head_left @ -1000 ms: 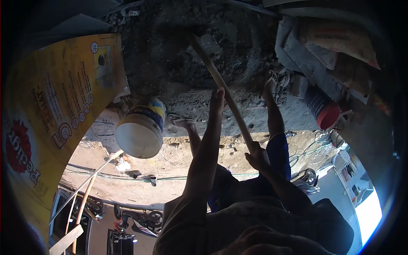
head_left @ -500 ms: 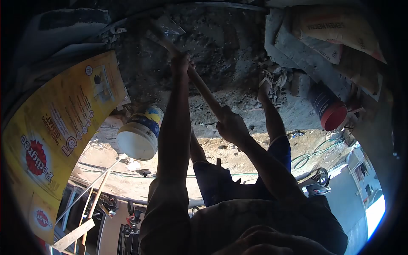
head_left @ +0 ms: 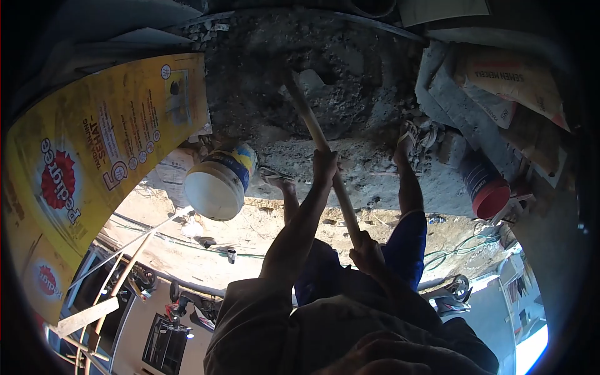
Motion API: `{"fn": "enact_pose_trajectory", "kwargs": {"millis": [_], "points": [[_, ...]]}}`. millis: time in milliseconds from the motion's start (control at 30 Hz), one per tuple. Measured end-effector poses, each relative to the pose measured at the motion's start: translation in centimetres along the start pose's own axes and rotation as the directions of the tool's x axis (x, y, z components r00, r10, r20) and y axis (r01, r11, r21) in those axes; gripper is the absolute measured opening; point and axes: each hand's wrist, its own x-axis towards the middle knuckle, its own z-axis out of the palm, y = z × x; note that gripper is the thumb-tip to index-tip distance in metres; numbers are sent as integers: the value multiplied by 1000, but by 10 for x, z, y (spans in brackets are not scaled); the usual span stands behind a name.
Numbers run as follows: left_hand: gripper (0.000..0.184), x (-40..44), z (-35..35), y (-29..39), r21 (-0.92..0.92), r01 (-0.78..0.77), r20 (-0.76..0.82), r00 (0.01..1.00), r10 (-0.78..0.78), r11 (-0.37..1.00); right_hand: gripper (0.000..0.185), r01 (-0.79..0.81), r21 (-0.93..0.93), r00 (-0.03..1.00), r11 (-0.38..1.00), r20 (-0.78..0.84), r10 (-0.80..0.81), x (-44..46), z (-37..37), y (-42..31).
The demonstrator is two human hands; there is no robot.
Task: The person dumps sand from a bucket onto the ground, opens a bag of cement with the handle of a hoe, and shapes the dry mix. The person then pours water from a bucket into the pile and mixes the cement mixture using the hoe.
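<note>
My left hand (head_left: 325, 167) is closed round the middle of a long wooden hoe handle (head_left: 310, 119). Lower down, near my body, my right hand (head_left: 367, 253) grips the same handle close to its end. The far end of the hoe lies in dark, wet-looking grey mix (head_left: 369, 81) on the ground. Its blade is in shadow and hard to make out against the mix. My sandalled feet (head_left: 405, 140) stand apart at the near edge of the mix.
A white bucket (head_left: 215, 190) lies tipped on the left beside a yellow printed sheet (head_left: 119, 137). To the right are a red-and-dark bucket (head_left: 489, 197) and cement bags (head_left: 512, 78). A green hose (head_left: 459, 250) and parked motorbikes (head_left: 194, 309) are behind me.
The hoe and both hands have been drawn back toward my body. The view has shifted slightly. Both hands have kept their grip on the handle.
</note>
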Motion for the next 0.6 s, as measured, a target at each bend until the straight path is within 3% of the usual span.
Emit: {"fn": "enact_pose_trajectory", "kwargs": {"millis": [67, 133, 200, 267, 300, 367, 433, 467, 533, 567, 600], "points": [[23, -10, -25, 32, -14, -30, -34, 999, 30, 999, 41, 79, 4, 997, 997, 15, -79, 3, -4, -19], [20, -2, -46, 78, -174, -107, -60, 993, 98, 979, 38, 229, -61, 973, 972, -25, -231, 34, -9, -40], [14, 64, -70, 106, -209, -202, -26, 979, 202, 957, 31, 279, -117, 956, 953, -53, -287, 81, -24, -83], [11, 67, -68, 165, -156, -246, -131, 965, 227, 957, 32, 382, -137, 910, 914, -114, -398, 125, -38, -118], [11, 92, -73, 166, -181, -236, -104, 970, 220, 955, 32, 398, -153, 901, 905, -121, -416, 135, -40, -129], [11, 142, -80, 153, -232, -213, -43, 977, 209, 949, 33, 424, -185, 881, 886, -140, -451, 146, -45, -141], [13, 125, -61, 124, -215, -144, 84, 983, 165, 966, 32, 330, -218, 927, 919, -111, -359, 135, -45, -112], [14, 103, -44, 103, -180, -148, 47, 986, 159, 972, 31, 281, -235, 946, 930, -95, -310, 122, -44, -90], [20, 76, -8, 48, -59, -113, -17, 994, 112, 992, 31, 335, -195, 927, 922, -110, -360, 89, -56, -39], [24, 40, 9, 34, -168, -51, 4, 999, 53, 985, 31, 281, -244, 947, 928, -90, -310, 73, -59, -15], [28, 28, 19, 13, -161, 24, 36, 999, -18, 987, 33, 305, -238, 936, 922, -102, -336, 57, -64, 7]]}}
